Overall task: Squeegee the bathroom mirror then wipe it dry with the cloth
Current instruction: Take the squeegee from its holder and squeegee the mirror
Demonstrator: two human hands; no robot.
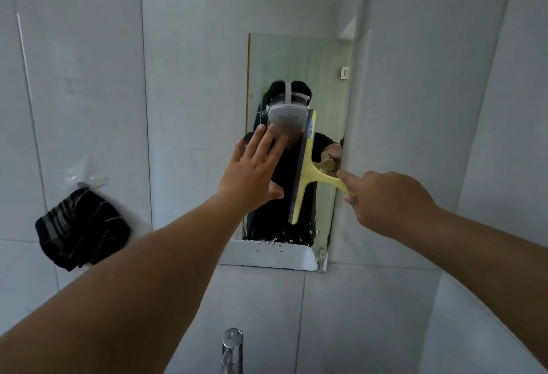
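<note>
A rectangular mirror (pixel 195 107) hangs on the white tiled wall straight ahead. My right hand (pixel 385 198) grips the handle of a yellow squeegee (pixel 305 172), whose blade stands upright against the right half of the glass. My left hand (pixel 252 172) is raised in front of the mirror with fingers spread and holds nothing; whether it touches the glass I cannot tell. Water drops cling near the mirror's bottom edge. A dark striped cloth (pixel 83 231) hangs on the wall left of the mirror.
A clear plastic hook (pixel 80 178) holds the cloth on the tiles. A chrome tap (pixel 232 350) rises at the bottom centre below the mirror. The mirror reflects a person with a white headset and a glass door behind.
</note>
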